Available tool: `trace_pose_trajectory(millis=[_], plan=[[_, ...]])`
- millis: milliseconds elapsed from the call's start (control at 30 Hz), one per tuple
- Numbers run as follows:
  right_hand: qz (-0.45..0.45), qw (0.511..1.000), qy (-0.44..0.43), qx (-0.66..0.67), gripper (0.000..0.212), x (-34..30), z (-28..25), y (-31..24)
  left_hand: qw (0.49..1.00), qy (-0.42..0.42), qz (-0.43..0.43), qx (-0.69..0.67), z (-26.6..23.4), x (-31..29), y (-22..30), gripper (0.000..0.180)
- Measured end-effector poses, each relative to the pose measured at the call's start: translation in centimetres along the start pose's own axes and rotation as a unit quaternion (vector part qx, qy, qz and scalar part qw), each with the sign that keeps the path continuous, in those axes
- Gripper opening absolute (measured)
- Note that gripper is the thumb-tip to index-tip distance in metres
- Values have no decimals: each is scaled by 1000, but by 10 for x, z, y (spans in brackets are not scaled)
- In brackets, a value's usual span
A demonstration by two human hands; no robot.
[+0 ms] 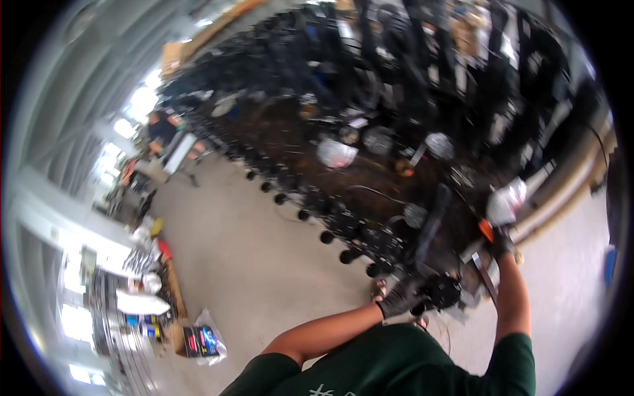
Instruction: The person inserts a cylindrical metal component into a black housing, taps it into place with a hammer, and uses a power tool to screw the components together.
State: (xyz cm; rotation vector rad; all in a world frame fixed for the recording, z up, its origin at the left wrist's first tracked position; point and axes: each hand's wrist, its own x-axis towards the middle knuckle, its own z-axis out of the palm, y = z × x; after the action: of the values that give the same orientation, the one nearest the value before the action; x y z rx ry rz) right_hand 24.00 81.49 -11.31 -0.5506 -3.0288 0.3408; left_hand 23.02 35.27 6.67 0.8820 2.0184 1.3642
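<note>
My left hand (398, 298), in a dark glove, is closed on the side of a black round part (441, 292) at the near end of the workbench (396, 181). My right hand (503, 243), also gloved, reaches to the bench's right edge. An orange object (487, 230) lies against its fingers, and a white plastic bag (507, 203) is just beyond. Blur hides whether those fingers grip anything. Below the right hand, a flat metal strip (484, 274) sits beside my forearm. A long black bar-shaped part (432, 224) lies between the hands, farther in.
Black parts with round ends (304, 214) line the bench's left edge. Clear bundles (378, 140) and another white bag (337, 153) lie on top. Many black parts (370, 53) crowd the far side. Boxes (200, 341) stand at left; another person (164, 132) holds a pale panel (178, 155).
</note>
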Motion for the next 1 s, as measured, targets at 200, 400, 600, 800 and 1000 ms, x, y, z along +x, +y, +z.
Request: trace_pose_trajectory(millis=[200,400,600,800,1000], plan=[[53,995,7,87,50,-38,-63,-21,964,-114,-14,240,-30,4,46,41],[13,998,42,55,45,-142,-207,21,967,53,210,137,-44,23,107,27],[-69,994,59,-63,70,-251,-386,-21,862,70,385,323,13,64,186,71],[-203,948,198,-146,75,-300,-415,-48,961,-224,137,82,38,42,244,29],[84,828,404,379,63,-295,-333,-72,978,-88,147,120,58,19,205,15]])
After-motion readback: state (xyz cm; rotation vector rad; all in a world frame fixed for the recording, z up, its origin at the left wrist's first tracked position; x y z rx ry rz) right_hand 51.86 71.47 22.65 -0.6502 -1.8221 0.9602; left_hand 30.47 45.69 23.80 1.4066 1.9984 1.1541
